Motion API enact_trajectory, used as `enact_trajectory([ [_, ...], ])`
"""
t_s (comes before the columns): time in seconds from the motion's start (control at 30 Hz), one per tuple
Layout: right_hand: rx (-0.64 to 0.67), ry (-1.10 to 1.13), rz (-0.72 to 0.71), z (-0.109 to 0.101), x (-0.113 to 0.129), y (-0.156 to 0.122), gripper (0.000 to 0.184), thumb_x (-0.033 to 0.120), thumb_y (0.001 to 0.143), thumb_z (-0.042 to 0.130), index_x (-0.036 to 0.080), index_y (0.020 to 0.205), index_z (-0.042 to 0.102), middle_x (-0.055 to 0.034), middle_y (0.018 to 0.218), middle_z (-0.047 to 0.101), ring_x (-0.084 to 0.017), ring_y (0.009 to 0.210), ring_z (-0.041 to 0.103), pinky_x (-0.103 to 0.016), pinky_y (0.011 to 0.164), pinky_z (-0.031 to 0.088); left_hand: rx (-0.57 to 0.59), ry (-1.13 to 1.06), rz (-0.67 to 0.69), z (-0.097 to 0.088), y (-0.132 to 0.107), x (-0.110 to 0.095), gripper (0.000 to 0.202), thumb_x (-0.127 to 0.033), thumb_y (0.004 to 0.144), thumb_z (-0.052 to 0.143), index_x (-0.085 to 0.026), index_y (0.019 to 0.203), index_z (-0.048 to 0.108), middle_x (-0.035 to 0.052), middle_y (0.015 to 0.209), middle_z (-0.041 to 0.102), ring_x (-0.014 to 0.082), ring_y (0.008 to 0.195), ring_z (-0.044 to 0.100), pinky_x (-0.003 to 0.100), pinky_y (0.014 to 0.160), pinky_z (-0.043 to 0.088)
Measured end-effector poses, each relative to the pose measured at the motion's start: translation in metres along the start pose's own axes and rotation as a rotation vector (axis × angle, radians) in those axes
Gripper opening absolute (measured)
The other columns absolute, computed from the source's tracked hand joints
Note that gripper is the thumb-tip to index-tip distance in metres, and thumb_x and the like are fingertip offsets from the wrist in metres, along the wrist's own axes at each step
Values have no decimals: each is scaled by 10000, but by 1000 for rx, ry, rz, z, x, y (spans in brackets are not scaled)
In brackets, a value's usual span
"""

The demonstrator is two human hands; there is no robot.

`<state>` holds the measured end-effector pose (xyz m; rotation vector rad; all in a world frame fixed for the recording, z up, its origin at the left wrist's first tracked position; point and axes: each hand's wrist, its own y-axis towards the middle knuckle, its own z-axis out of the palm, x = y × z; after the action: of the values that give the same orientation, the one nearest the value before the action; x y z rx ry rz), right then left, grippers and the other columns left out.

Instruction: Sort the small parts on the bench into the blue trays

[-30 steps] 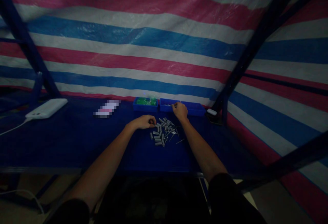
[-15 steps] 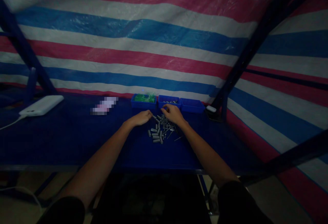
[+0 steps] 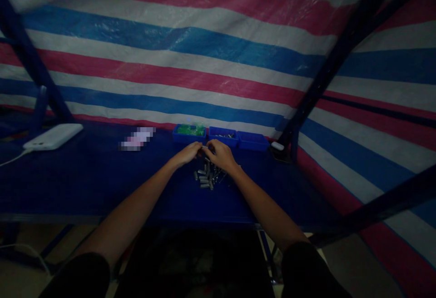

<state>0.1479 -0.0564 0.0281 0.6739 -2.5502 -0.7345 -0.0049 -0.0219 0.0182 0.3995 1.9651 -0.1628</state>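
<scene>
My left hand (image 3: 188,153) and my right hand (image 3: 220,153) meet fingertip to fingertip above a pile of small grey metal cylinders and thin pins (image 3: 205,177) on a dark blue table (image 3: 102,184). Both hands are closed in a pinch around a small grey part between them; what exactly it is stays too small and dim to name. Behind the hands stand three small blue trays: one with green pieces (image 3: 189,131), one with metal pins (image 3: 223,135), and a third (image 3: 252,141) on the right.
A white power bank (image 3: 53,136) with a cable lies at the far left of the table. A small white item (image 3: 277,146) sits by the dark frame post on the right. A striped red, white and blue tarp hangs behind.
My right hand has drawn back from the middle blue tray to the pile and met my left hand. My left hand shifted slightly forward and right.
</scene>
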Motion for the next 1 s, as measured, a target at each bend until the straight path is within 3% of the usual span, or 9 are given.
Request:
enact_trajectory([
  [0.17, -5, -58, 28, -4, -3, 3, 224, 352, 857, 406, 192, 883, 561, -30, 818, 609, -142, 766, 551, -235, 679, 373, 36, 123, 72, -2, 1, 5, 370, -418, 852, 243, -143, 819, 489, 34, 754, 547, 138, 654, 520, 253, 590, 400],
  [0.37, -119, -163, 433, -6, -47, 15, 260, 364, 859, 397, 175, 959, 545, -67, 879, 632, -181, 805, 584, -259, 673, 390, 203, 556, 279, -8, -1, 14, 335, -296, 770, 478, -192, 1088, 495, -2, 709, 575, 145, 648, 532, 237, 596, 366],
  [0.5, -138, -187, 638, -3, -76, 16, 245, 341, 838, 437, 177, 975, 556, -75, 901, 647, -206, 836, 601, -276, 690, 406, 220, 676, 257, -6, -3, 11, 236, -274, 752, 510, -193, 966, 570, 16, 756, 602, 148, 674, 541, 230, 600, 357],
  [0.83, -112, -220, 731, -1, -83, 17, 340, 439, 838, 417, 197, 1018, 572, -89, 949, 646, -226, 889, 598, -306, 730, 427, 235, 725, 303, -5, -5, 10, 203, -299, 789, 496, -202, 950, 572, 15, 771, 606, 138, 683, 539, 217, 608, 350],
  [1.0, -124, -169, 679, 4, -82, 15, 407, 469, 826, 426, 202, 1128, 488, -79, 955, 644, -215, 869, 603, -294, 717, 434, 151, 625, 250, -6, -5, 11, 170, -272, 820, 456, -209, 948, 549, -13, 707, 586, 122, 628, 530, 203, 562, 337],
])
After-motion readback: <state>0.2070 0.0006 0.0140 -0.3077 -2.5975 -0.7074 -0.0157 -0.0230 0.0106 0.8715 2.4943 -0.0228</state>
